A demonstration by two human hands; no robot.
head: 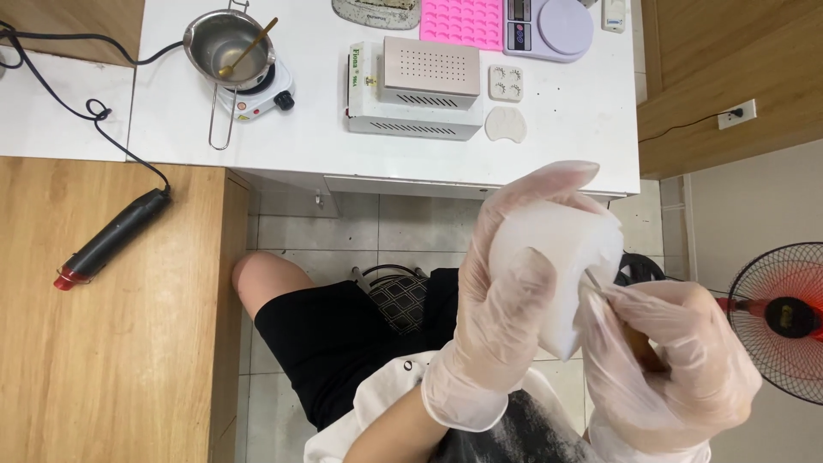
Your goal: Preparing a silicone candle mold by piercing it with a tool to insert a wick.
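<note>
left hand (501, 309) in a clear glove has its fingers wrapped tight round a white waxy block (561, 257), held up over the lap, well clear of the white surface (566, 146) - the right hand (677, 360) pinches a thin wooden-handled tool (600, 285) with its tip at the block's edge, so this looks like scraping or trimming. a next stroke would call for a steady block and light pressure. the tool's handle is mostly buried in the glove, the block's far side is hidden, the tip too small to tell.
</note>
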